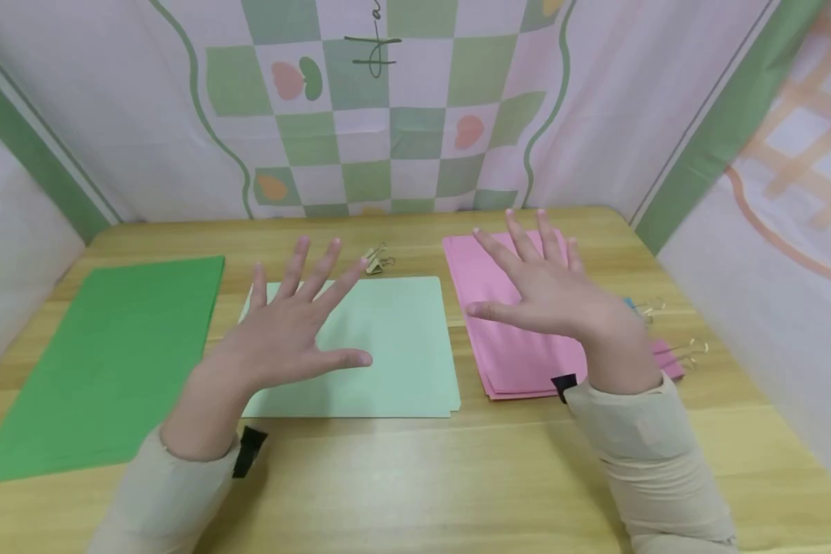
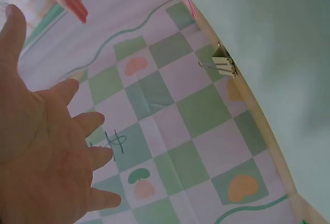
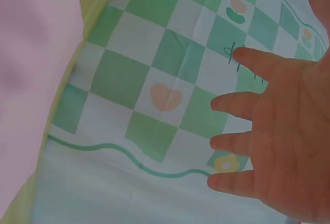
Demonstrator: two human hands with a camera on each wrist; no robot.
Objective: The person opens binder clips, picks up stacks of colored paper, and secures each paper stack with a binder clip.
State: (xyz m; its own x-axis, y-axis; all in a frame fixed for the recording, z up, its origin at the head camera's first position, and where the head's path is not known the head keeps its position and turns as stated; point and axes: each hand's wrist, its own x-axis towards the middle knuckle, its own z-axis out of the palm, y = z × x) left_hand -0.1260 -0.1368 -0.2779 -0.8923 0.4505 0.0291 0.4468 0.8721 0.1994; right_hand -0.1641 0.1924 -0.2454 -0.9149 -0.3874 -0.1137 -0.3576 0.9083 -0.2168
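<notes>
My left hand (image 1: 277, 338) hovers with fingers spread over the left part of a stack of pale mint paper (image 1: 388, 346), holding nothing. Over the pink paper stack (image 1: 519, 362) at the right, my right hand (image 1: 554, 296) is likewise spread and free of any object. Behind the mint sheets stands a pale yellow binder clip (image 1: 375, 264), also seen in the left wrist view. Green paper (image 1: 125, 354) lies to the left of my left hand. Beside my right wrist are a pink binder clip (image 1: 668, 360) and a blue binder clip (image 1: 633, 305), both partly hidden by the arm.
Everything lies on a wooden table (image 1: 402, 477). A checked fabric curtain (image 1: 415, 131) hangs along its back edge, and white cloth with green bands (image 1: 727, 131) encloses the sides. Black tabs (image 1: 251, 452) show at both sleeve cuffs.
</notes>
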